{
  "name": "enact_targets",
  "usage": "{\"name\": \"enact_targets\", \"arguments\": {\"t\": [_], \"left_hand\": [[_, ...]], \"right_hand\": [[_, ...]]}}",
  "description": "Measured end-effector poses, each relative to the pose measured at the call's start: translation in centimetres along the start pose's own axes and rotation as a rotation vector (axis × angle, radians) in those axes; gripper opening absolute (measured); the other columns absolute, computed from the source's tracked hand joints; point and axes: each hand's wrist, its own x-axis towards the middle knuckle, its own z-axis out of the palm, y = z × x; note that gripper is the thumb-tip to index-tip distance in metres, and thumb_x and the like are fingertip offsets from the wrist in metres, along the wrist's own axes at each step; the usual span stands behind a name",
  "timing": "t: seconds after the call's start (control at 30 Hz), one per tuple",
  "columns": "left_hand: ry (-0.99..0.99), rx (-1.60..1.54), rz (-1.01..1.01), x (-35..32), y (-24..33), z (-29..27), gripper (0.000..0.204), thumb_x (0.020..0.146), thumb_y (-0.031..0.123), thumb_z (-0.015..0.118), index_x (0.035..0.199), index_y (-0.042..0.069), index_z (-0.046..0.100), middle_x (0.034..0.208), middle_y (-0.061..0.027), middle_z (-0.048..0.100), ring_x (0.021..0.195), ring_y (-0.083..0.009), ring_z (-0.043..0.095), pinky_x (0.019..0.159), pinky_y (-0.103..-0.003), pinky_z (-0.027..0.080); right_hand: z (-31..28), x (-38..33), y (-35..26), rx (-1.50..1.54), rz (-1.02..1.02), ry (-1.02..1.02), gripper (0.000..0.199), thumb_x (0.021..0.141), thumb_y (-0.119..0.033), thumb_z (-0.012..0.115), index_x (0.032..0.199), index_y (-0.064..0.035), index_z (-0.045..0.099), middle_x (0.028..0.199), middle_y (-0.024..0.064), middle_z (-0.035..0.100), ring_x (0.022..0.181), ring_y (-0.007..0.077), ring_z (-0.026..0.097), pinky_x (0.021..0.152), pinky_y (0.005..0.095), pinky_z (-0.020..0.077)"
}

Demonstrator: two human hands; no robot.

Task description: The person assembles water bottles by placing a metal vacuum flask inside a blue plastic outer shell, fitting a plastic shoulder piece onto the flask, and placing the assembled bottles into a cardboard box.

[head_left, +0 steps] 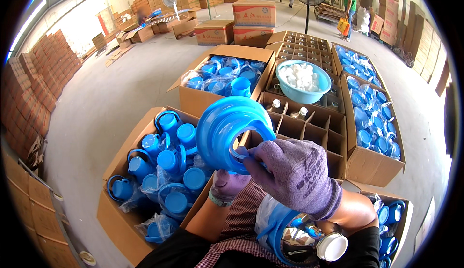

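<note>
A blue, stepped round plastic part [212,127] with a hole at its near side is raised in front of me. From below, my left hand [229,186], in a purple glove, grips it with most of the fingers hidden behind it. My right hand [295,173], gloved the same way, pinches the part's edge by the hole. A shiny silver flask [297,239] with a white cap [332,247] leans in my lap under my right forearm. Against it lies a blue plastic piece [275,231] with clear film.
An open carton of blue lidded jugs [176,202] stands left; another with blue cups [240,87] is ahead. A light-blue basin of white caps [302,96] sits on divided cartons holding flasks [302,113]. More cartons of wrapped blue parts [374,118] line the right. Fans and people are farther back.
</note>
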Motion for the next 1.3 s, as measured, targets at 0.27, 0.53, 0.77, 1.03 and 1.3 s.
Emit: {"name": "enact_targets", "arguments": {"t": [0.27, 0.53, 0.77, 1.03, 1.3], "left_hand": [[-0.114, -0.137, -0.024, 0.7, -0.3, 1.0, 0.091, 0.090, 0.069, 0.070, 0.158, 0.014, 0.045, 0.160, -0.0121, 0.047, 0.151, -0.0350, 0.041, 0.127, -0.056, 0.029], [-0.046, -0.055, 0.068, 1.0, -0.1, 1.6, 0.094, 0.088, 0.070, 0.071, 0.158, 0.012, 0.044, 0.161, -0.0157, 0.045, 0.151, -0.0379, 0.041, 0.127, -0.057, 0.028], [-0.037, -0.126, 0.018, 0.4, -0.2, 1.4, 0.091, 0.091, 0.063, 0.073, 0.159, 0.010, 0.042, 0.161, -0.0183, 0.044, 0.151, -0.0395, 0.040, 0.125, -0.059, 0.032], [-0.205, -0.007, -0.036, 0.2, -0.1, 0.1, 0.108, 0.082, 0.083, 0.066, 0.166, 0.026, 0.028, 0.171, -0.0087, 0.029, 0.157, -0.0349, 0.029, 0.127, -0.061, 0.024], [0.186, 0.211, -0.159, -1.3, 1.9, 1.5, 0.105, 0.081, 0.073, 0.076, 0.164, 0.025, 0.033, 0.171, -0.0114, 0.029, 0.155, -0.0381, 0.032, 0.126, -0.062, 0.025]], "right_hand": [[0.3, -0.4, 0.7, 0.102, -0.044, 0.082, 0.019, 0.091, -0.024, 0.081, 0.090, -0.0101, 0.069, 0.070, 0.0080, 0.066, 0.057, 0.0221, 0.068, 0.050, 0.0342, 0.0513], [-0.3, -0.2, 0.2, 0.152, 0.043, 0.067, 0.019, 0.091, -0.024, 0.082, 0.090, -0.0098, 0.069, 0.069, 0.0067, 0.067, 0.058, 0.0218, 0.069, 0.052, 0.0337, 0.0516], [-0.4, -0.2, 0.1, 0.143, 0.052, 0.042, 0.017, 0.089, -0.025, 0.082, 0.091, -0.0105, 0.073, 0.073, 0.0065, 0.070, 0.063, 0.0225, 0.071, 0.056, 0.0331, 0.0546], [-0.9, -0.4, 0.4, 0.152, 0.072, -0.137, 0.021, 0.088, -0.027, 0.080, 0.104, -0.0136, 0.079, 0.081, 0.0057, 0.072, 0.072, 0.0230, 0.073, 0.065, 0.0353, 0.0574], [-1.5, -1.0, 0.7, 0.008, -0.005, -0.201, 0.021, 0.092, -0.025, 0.076, 0.108, -0.0122, 0.075, 0.082, 0.0067, 0.065, 0.073, 0.0248, 0.070, 0.063, 0.0374, 0.0553]]}}
